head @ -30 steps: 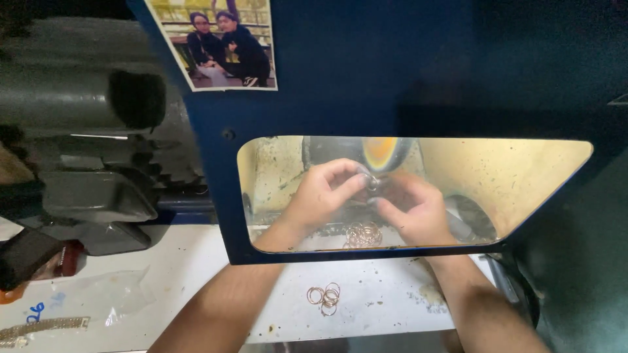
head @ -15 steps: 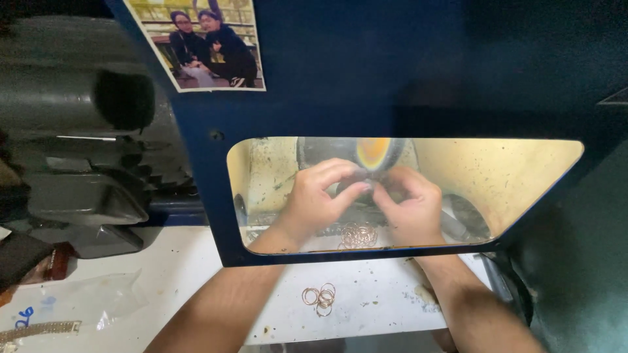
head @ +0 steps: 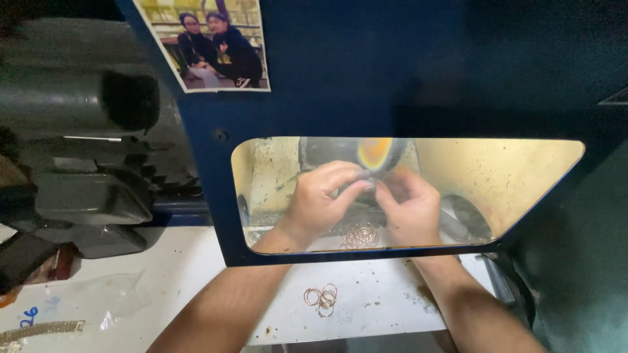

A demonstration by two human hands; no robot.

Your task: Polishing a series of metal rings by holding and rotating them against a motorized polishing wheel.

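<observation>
Through the clear window of a blue guard panel [head: 366, 78], my left hand [head: 320, 199] and my right hand [head: 405, 206] meet just below a round buffing wheel [head: 374, 153]. Both hands pinch a small piece together against the wheel; the fingers hide what it is. A heap of thin gold-coloured rings [head: 360, 235] lies on the bench behind the window, right under my hands. Another small cluster of rings [head: 320, 297] rests on the white bench top [head: 183, 281] in front of the panel, between my forearms.
A dark grey machine housing [head: 78, 163] fills the left side. A photograph [head: 209, 42] is stuck on the panel's upper left. A clear plastic bag [head: 98, 301] and a flat chain strip [head: 39, 329] lie at the bench's lower left.
My hands have stayed together at the wheel; the view has shifted slightly, with the panel sitting a little further left and lower than before.
</observation>
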